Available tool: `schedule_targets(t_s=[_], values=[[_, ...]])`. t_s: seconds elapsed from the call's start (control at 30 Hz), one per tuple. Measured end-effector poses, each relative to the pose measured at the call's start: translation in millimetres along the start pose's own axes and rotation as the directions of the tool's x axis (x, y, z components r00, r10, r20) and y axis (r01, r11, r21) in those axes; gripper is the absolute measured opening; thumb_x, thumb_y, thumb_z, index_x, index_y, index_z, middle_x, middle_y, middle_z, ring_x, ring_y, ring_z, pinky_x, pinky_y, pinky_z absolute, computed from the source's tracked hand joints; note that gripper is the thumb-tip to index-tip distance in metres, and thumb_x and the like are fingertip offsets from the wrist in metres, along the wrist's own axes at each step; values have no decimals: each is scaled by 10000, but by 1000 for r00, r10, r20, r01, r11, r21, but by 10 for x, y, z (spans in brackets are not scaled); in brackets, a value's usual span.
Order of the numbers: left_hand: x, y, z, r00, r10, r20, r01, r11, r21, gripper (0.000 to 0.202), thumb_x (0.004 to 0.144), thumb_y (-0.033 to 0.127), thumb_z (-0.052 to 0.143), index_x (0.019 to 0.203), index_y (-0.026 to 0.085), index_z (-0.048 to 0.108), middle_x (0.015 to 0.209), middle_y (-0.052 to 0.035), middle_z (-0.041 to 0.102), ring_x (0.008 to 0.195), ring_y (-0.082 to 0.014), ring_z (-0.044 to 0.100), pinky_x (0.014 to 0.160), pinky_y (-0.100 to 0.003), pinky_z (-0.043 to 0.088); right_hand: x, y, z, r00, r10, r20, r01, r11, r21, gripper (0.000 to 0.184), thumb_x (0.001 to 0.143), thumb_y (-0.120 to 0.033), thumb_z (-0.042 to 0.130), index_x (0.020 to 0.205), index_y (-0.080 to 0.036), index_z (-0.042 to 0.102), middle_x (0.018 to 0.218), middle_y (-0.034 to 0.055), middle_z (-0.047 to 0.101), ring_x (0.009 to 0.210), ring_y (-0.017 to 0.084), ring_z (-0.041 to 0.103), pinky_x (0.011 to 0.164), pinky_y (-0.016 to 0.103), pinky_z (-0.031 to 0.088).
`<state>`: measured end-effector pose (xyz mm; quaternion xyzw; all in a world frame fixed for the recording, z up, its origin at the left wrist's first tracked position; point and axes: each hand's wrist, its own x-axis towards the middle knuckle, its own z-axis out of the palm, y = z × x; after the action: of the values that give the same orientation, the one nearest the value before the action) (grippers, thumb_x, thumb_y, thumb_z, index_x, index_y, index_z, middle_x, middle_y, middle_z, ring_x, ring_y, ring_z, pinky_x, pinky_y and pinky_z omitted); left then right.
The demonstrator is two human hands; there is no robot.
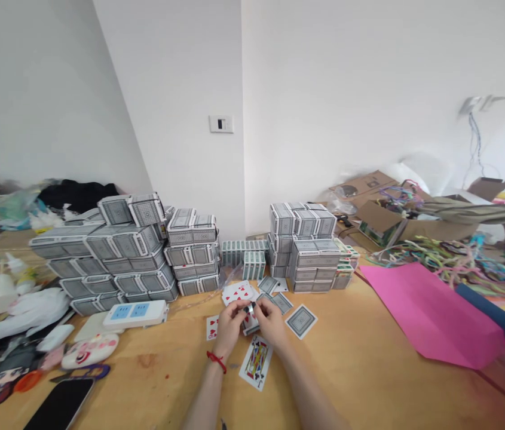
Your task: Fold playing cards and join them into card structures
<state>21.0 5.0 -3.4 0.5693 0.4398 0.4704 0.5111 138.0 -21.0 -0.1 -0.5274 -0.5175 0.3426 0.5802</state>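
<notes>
- Black-screened phone (60, 406): on the wooden worktop (153, 388), at eight o'clock from the hands.
- Jack of clubs (256, 363): face up at six o'clock, just below the hands.
- Left hand (230, 318), red string bracelet (217, 361) at its wrist: fingers narrowed on a small dark-and-silver piece (250, 308) too small to identify.
- Right hand (271, 319): fingers likewise narrowed on that piece, meeting the left fingertips, above a red-marked card (249, 323).
- Hearts card (211, 327): between eight and nine o'clock, beside the left hand.
- Grey-backed card (301, 322): face down at three o'clock; a pink sheet (431, 316) lies well beyond it.
- White power strip (151, 315): nine o'clock.
- Red-pipped cards (238, 292): face up at eleven o'clock.
- Green-and-white boxes (254, 264): twelve o'clock, between grey-patterned stacks at eleven (193, 254) and one (312, 263).
- Cardboard box (435, 232): two o'clock, near the wall.
- Wall switch (221, 124): near twelve, highest.
</notes>
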Motion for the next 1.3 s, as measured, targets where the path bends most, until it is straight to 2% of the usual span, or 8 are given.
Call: schedule_targets(t_s=[0.13,0.33,0.63,0.8,1.03,1.2,1.3], values=[[21,6,-7,998,-48,-36,48,999,1,315,619,370,560,801,121,623,784,-61,647,703,-172,573,623,-263,435,15,15,-8,998,45,-39,-40,992,117,215,732,-397,447,733,-184,475,537,-46,417,475,107,403,453,206,346],[29,-26,19,999,15,-33,-10,991,130,286,648,385,541,739,124,610,686,-34,628,640,-152,554,587,-241,422,20,53,-6,998,61,-20,-57,983,172,223,725,-408,460,737,-184,456,550,-42,451,472,106,418,452,206,350],[15,-37,32,990,54,-133,-21,970,241,274,646,370,522,737,130,619,608,-27,615,594,-168,549,558,-259,408,39,38,-34,999,8,-38,-10,999,-53,168,675,-345,514,657,-178,524,521,-39,473,479,109,424,475,212,348],[2,-68,38,986,123,-116,-80,943,323,227,694,298,461,774,146,609,674,-42,636,631,-172,567,613,-279,422,39,26,-33,999,21,-47,-25,995,-98,162,665,-340,516,623,-184,525,515,-34,490,481,117,440,472,214,347],[17,-115,17,979,169,-111,-125,938,324,237,706,179,397,819,164,605,843,-67,646,792,-190,572,724,-313,413,38,50,-22,998,50,-28,-53,993,-109,161,669,-324,511,646,-172,558,542,-15,536,499,128,471,489,222,357],[24,-87,-5,981,132,-139,-84,948,308,263,700,173,400,851,165,614,837,-60,652,784,-194,577,727,-323,415,43,96,-25,995,95,33,-94,995,-15,196,682,-348,497,699,-165,563,571,4,566,516,141,503,494,234,384],[45,-80,-31,983,94,-157,-54,968,243,266,695,212,436,883,164,619,890,-67,651,814,-197,578,746,-325,416,59,130,-24,990,130,56,-133,989,59,216,682,-359,493,739,-165,569,543,-7,550,476,137,500,472,242,398]])
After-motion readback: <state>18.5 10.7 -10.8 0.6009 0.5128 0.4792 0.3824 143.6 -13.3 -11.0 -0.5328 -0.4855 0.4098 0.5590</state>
